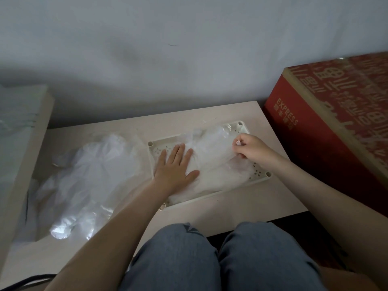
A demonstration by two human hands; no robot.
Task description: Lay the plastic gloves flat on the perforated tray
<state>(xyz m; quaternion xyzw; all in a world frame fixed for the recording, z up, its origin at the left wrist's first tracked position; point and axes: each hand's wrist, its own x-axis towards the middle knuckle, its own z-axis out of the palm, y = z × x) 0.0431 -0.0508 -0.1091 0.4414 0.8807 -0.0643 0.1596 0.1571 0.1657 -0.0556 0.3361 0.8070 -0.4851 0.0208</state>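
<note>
Plastic gloves on one perforated tray, both hands on them.
One cream tray on surface, long axis left to right, right end turned slightly away. Translucent gloves overlapping on it, count unclear; long axis roughly diagonal, near-left to far-right, rounded finger ends by far right corner. Left hand flat, fingers straight and spread, palm down on gloves over tray's left part. Right hand curled, thumb and fingers pinching glove film at tray's right side. One loose heap of gloves on surface just left of tray, count unclear. One red box right of surface, printed EXPRESS. Two knees in blue jeans at near edge.
</note>
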